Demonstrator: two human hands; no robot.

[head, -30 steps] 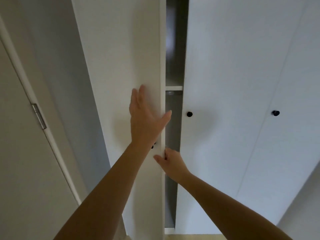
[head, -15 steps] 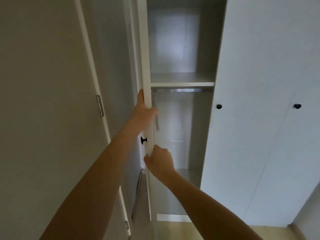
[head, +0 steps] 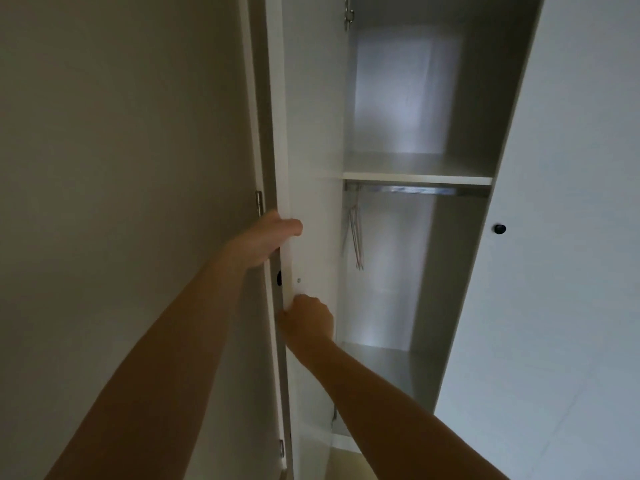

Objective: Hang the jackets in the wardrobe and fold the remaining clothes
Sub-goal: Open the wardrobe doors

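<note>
the wardrobe door (head: 311, 150) stands open on the left side. the left hand (head: 265, 239) holds the door's edge up high, with its fingers curled round the outside and the thumb lying on the inside face. the right hand (head: 306, 320) holds the same edge lower down, just under the little black knob (head: 279, 278). its fingers are curled in and it seems to grip the edge, but the fingertips are hidden.

inside the wardrobe (head: 457, 271) there is a shelf (head: 415, 179), and right under it a shiny rail (head: 408, 190). a few thin hangers (head: 356, 237) hang at the left end of the rail. no jackets or other clothes show here, so i cannot tell where they lie.

the step now looks like opening the door wide, which comes at the very start of the job. to do it well, swing the door slowly and all the way, so it is not in the way when a jacket comes. mind the room door (head: 121, 168) and its hinge (head: 259, 202) just beside. the wardrobe door could bump them, and the left fingers could get squashed in between. let go only when the door rests by itself. the other door (head: 554, 237) on the right is closed, and it may need opening too for a wide jacket.
</note>
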